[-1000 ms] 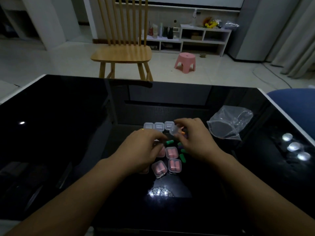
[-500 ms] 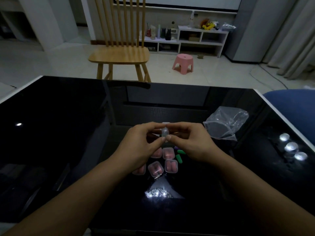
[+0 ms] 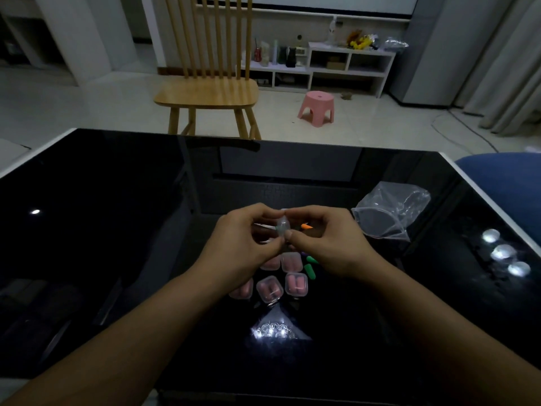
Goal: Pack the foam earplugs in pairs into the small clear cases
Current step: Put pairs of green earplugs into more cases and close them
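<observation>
Both hands meet above the black glass table (image 3: 117, 230) on one small clear case (image 3: 282, 227). My left hand (image 3: 243, 244) pinches its left side, my right hand (image 3: 330, 241) its right side. An orange earplug (image 3: 307, 226) shows under my right hand's fingers. Below the hands lie several closed clear cases with pink earplugs, such as one filled case (image 3: 270, 288) and another filled case (image 3: 296, 284). Loose green earplugs (image 3: 309, 271) lie just right of them. Other cases behind the hands are hidden.
A crumpled clear plastic bag (image 3: 389, 212) lies to the right of my hands. Ceiling lights reflect on the glass at the right edge and near me. A wooden chair (image 3: 207, 92) and a pink stool (image 3: 316, 108) stand beyond the table.
My right hand lifted a clear case from the row, and my left hand rose from the filled cases to pinch it too. Both hands now hold it slightly higher.
</observation>
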